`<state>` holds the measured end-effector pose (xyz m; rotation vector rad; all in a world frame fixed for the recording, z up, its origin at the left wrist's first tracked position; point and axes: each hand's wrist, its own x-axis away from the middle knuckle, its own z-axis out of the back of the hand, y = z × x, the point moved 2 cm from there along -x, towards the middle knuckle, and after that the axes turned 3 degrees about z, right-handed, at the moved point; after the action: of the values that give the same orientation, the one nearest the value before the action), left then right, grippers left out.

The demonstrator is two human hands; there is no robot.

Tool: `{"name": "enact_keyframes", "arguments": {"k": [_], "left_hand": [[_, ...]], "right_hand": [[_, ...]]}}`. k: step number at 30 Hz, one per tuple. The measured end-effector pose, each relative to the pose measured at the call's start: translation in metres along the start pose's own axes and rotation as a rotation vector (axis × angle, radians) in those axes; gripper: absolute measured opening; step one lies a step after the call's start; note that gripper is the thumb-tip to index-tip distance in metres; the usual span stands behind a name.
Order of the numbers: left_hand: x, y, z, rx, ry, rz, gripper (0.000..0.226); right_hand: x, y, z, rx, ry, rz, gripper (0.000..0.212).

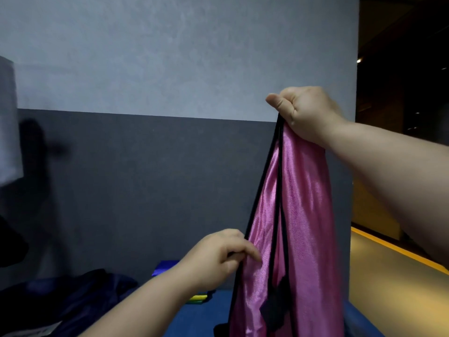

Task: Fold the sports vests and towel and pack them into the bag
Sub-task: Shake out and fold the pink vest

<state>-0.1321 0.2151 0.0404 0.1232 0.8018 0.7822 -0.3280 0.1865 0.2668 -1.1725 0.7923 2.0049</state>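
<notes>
A shiny pink sports vest point(298, 229) with black trim hangs in the air on the right. My right hand point(306, 110) grips its top, raised high in front of the wall. Lower down, my left hand point(218, 256) pinches the vest's black left edge between thumb and fingers. A dark navy bag point(80, 297) lies crumpled on the blue table point(209, 317) at the lower left. Behind my left forearm sit a folded blue vest point(165, 267) and a folded yellow and green one point(198, 298), both partly hidden.
A grey two-tone wall point(158, 93) stands close behind the table. A pale cloth point(8, 122) hangs at the far left edge, above a dark shape. To the right lies a yellow-lit floor point(388, 300).
</notes>
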Motion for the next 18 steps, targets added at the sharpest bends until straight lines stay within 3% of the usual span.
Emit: {"name": "enact_keyframes", "arguments": {"k": [3,9,18], "left_hand": [[-0.003,0.006,-0.01,0.079,0.001,0.105,0.044],[-0.01,0.015,-0.028,0.224,0.13,0.188,0.01],[-0.014,0.01,-0.031,0.344,0.218,0.171,0.02]], "right_hand": [[0.0,-0.003,-0.004,0.024,-0.004,0.0,0.058],[-0.003,-0.005,-0.001,0.045,0.022,-0.018,0.059],[-0.003,0.003,0.005,0.081,0.013,-0.061,0.059]]}}
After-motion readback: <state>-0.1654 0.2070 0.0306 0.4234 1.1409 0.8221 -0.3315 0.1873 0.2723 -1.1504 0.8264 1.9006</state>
